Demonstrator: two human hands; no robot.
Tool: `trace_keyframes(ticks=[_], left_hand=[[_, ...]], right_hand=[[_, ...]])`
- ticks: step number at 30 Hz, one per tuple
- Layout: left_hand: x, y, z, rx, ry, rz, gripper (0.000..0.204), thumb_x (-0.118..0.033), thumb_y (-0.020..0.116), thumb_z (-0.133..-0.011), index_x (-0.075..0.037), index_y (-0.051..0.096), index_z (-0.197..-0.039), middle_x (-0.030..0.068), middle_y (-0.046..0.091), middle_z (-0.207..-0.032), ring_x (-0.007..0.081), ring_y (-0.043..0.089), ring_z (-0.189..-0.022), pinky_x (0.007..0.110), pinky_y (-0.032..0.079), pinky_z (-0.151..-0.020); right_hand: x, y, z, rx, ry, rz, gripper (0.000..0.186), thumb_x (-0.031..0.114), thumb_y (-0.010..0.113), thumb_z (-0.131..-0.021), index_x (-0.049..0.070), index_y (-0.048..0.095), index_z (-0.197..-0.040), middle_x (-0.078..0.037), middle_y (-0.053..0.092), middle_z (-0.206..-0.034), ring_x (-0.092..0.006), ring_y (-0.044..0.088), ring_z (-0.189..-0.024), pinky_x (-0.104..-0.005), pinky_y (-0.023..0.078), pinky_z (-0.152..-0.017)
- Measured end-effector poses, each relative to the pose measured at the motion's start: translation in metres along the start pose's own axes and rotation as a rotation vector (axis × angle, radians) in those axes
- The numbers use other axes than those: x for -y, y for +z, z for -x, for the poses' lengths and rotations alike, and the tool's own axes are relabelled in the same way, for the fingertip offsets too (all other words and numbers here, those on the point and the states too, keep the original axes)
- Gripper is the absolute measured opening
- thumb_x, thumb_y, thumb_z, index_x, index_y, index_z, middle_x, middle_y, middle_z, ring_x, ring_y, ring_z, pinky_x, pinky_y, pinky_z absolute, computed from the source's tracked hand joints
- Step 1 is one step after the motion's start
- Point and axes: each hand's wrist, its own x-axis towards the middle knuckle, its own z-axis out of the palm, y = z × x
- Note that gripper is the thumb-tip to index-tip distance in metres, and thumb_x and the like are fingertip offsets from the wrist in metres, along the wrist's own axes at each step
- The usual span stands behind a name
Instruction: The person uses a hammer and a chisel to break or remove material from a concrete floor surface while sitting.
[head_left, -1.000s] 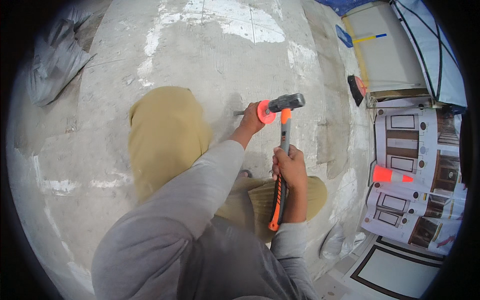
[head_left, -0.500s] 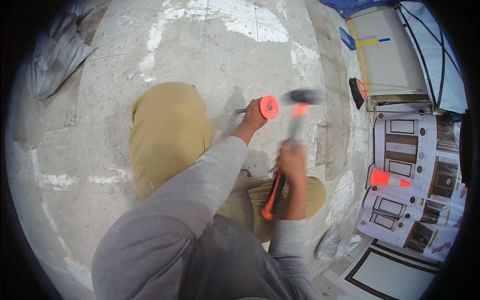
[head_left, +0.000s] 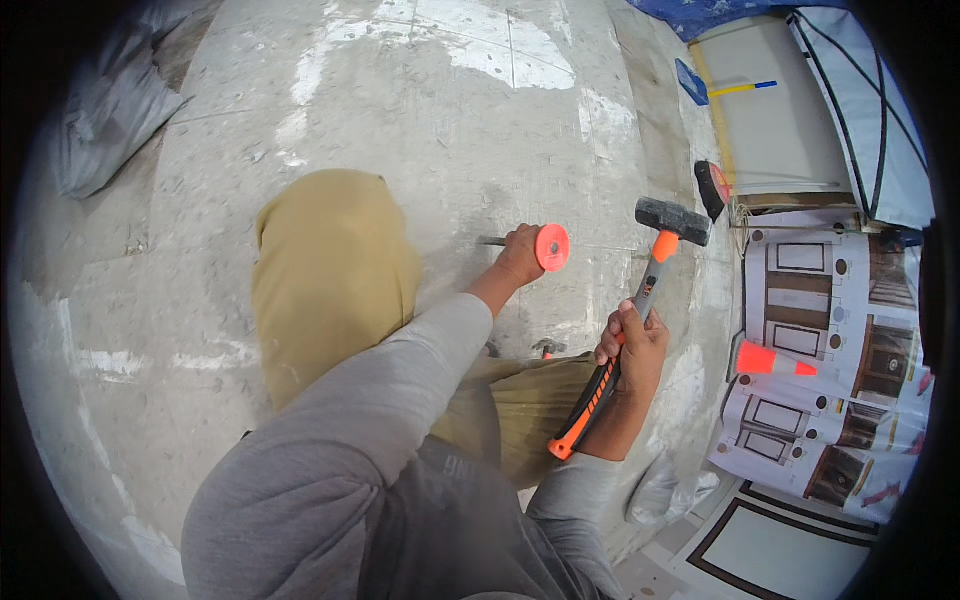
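My left hand (head_left: pixel 519 256) is closed round a chisel with a round orange hand guard (head_left: pixel 553 248). The chisel's metal shank (head_left: pixel 491 240) sticks out on the left toward the rough floor; I cannot tell whether its tip touches. In my right hand (head_left: pixel 640 345) is a sledgehammer (head_left: pixel 655 275), gripped round its black and orange handle. Its dark steel head (head_left: pixel 673 221) is raised to the right of the guard, apart from it. A second tool with an orange and dark end (head_left: pixel 547 348) lies on the floor by my knee, mostly hidden.
Pale, chipped concrete floor (head_left: pixel 400 130) with white patches spreads around me. Grey sacking (head_left: pixel 115 120) lies at the far left. On the right are an orange cone (head_left: pixel 770 360), a black and red object (head_left: pixel 712 188), printed sheets (head_left: pixel 800 300) and a plastic bag (head_left: pixel 655 490).
The hammer has swung right, away from the guard, with its head now tilted and sharp instead of blurred. My left hand and the chisel have shifted slightly right and nearer to me.
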Motion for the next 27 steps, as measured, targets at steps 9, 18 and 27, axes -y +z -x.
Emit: trace_keyframes(ticks=[9, 18, 27], left_hand=[[0.005, -0.005, -0.017, -0.176, 0.048, 0.069, 0.025, -0.019, 0.066, -0.076, -0.009, 0.061, -0.099, 0.0091, 0.061, -0.098, 0.0305, 0.054, -0.099, 0.045, 0.045, -0.086], [0.015, 0.0, -0.01, -0.288, 0.08, 0.069, 0.024, -0.017, 0.068, -0.075, -0.007, 0.062, -0.095, 0.0132, 0.062, -0.095, 0.0344, 0.055, -0.092, 0.045, 0.047, -0.079], [0.022, -0.001, -0.009, -0.266, 0.029, 0.161, 0.023, -0.016, 0.066, -0.074, -0.009, 0.061, -0.095, 0.0096, 0.062, -0.096, 0.0326, 0.056, -0.095, 0.044, 0.047, -0.083]], right_hand=[[-0.051, -0.001, -0.008, 0.06, 0.243, -0.176, 0.019, 0.012, 0.06, -0.089, 0.002, 0.046, -0.082, -0.005, 0.049, -0.063, -0.0097, 0.045, -0.041, -0.0268, 0.041, -0.034], [-0.052, 0.0, -0.01, 0.058, 0.205, -0.213, 0.014, 0.011, 0.059, -0.089, 0.0, 0.049, -0.087, -0.005, 0.05, -0.063, -0.0103, 0.045, -0.041, -0.0271, 0.041, -0.034], [0.004, -0.002, 0.011, 0.016, -0.01, -0.114, 0.014, 0.013, 0.06, -0.09, 0.001, 0.051, -0.089, -0.004, 0.05, -0.062, -0.0092, 0.043, -0.04, -0.0261, 0.038, -0.034]])
